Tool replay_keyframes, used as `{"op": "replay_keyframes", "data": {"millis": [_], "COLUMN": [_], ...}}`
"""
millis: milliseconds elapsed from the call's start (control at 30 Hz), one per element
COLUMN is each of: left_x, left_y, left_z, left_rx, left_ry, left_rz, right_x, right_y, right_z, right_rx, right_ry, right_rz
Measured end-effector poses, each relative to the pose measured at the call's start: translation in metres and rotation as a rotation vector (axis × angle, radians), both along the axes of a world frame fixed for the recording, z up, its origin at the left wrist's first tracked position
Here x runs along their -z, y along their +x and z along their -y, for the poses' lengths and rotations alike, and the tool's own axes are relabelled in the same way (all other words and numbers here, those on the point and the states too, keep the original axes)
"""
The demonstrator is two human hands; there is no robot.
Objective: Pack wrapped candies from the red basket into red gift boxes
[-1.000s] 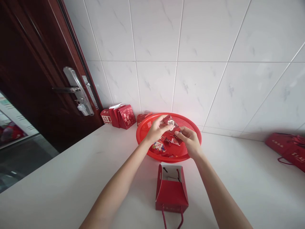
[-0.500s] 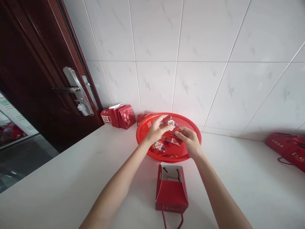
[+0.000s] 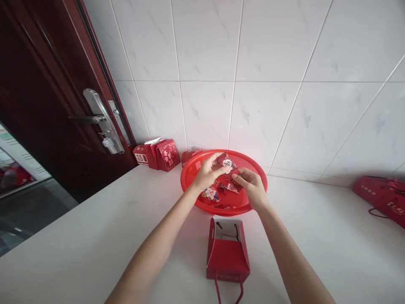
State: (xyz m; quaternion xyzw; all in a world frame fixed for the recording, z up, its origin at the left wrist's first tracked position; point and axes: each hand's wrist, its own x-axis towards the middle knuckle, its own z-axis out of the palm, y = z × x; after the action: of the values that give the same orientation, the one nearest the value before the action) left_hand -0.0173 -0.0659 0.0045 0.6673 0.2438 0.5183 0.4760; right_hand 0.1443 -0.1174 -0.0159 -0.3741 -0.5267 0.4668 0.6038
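Note:
Over a round red plastic basket [image 3: 260,177], my left hand [image 3: 209,171] grips a red packet [image 3: 227,164] with a white label between thumb and fingers. My right hand [image 3: 251,185] is closed at the packet's lower right edge, thumb and fingertips pinching there. Several red wrapped packets [image 3: 210,195] lie in the basket below my hands. A red box [image 3: 228,257] with its top open stands in front of the basket, its cord handles hanging toward me. Something dark and a red cord show inside the box.
At the back left, red boxes [image 3: 168,155] stand against the tiled wall [image 3: 209,109], by a dark door [image 3: 63,84] with a metal handle. Red bags [image 3: 381,196] lie at the far right of the white table [image 3: 303,211].

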Motion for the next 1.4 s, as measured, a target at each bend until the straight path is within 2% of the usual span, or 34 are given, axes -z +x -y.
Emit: {"op": "replay_keyframes", "data": {"millis": [600,1400], "left_x": [0.0007,0.0017], "left_y": [0.0,-0.0007], "left_z": [-0.0013,-0.0012], "left_rx": [-0.012,-0.044], "left_ry": [0.064,0.07], "left_rz": [-0.022,-0.06], "right_x": [0.0018,0.0015], "right_y": [0.0003,0.0007], "right_z": [-0.0013,-0.0014], "right_rx": [0.0,-0.005], "right_ry": [-0.022,-0.026], "right_rz": [0.002,0.0]}}
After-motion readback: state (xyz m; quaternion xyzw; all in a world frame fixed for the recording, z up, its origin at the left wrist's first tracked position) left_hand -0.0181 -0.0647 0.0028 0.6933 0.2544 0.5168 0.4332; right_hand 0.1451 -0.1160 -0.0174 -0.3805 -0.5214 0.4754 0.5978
